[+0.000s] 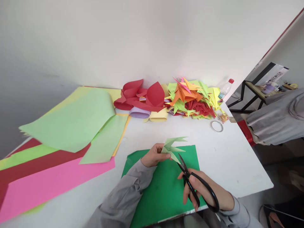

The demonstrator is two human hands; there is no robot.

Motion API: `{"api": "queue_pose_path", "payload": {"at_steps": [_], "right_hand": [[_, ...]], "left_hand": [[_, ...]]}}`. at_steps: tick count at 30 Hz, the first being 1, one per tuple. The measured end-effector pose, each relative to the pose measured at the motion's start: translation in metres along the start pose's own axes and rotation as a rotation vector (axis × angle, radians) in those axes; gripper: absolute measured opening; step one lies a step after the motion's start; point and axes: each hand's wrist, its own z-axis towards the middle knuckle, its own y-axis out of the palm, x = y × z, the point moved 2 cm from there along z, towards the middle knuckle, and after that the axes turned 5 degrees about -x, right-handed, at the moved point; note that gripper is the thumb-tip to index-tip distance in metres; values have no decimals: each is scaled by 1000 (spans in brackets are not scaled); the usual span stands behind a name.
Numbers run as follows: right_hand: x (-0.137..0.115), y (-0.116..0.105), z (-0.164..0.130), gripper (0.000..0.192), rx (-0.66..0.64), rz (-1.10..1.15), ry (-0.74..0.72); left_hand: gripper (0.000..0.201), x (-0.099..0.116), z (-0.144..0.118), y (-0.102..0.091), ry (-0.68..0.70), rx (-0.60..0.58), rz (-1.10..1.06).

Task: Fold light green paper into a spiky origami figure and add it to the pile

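Your left hand (154,155) pinched the folded light-green paper piece (173,147) over the green sheet (163,190), near-centre surface (228,158). Right hand (204,190) gripped black scissors (190,177), blades at its lower tip. Risk: thin point could tear or get overcut; fingers sat close.

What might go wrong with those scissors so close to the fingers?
The scissors in the right hand point at the folded light green paper pinched by the left hand; a slip could nick a fingertip or cut off one thin point. The paper could also twist in that small pinch.
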Motion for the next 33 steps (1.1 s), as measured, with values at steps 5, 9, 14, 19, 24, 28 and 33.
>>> {"api": "queue_pose_path", "payload": {"at_steps": [5,9,14,19,24,28,33], "right_hand": [[1,0,-2,67,4,18,-3],[6,0,-2,70,-10,29,-5],[12,-1,-1,70,-13,22,-7],[9,1,-1,70,4,-8,-9],[7,2,-1,69,14,-22,-13],[9,2,-1,69,5,10,-15],[10,3,0,74,2,49,12]], "left_hand": [[40,2,-1,-1,13,-1,18],[38,5,-1,0,25,-14,20],[36,4,-1,0,28,-8,11],[36,1,-1,0,32,5,-3],[35,0,-1,-1,37,7,-10],[32,0,-1,-1,44,4,-9],[29,1,-1,-1,60,-4,-5]]}}
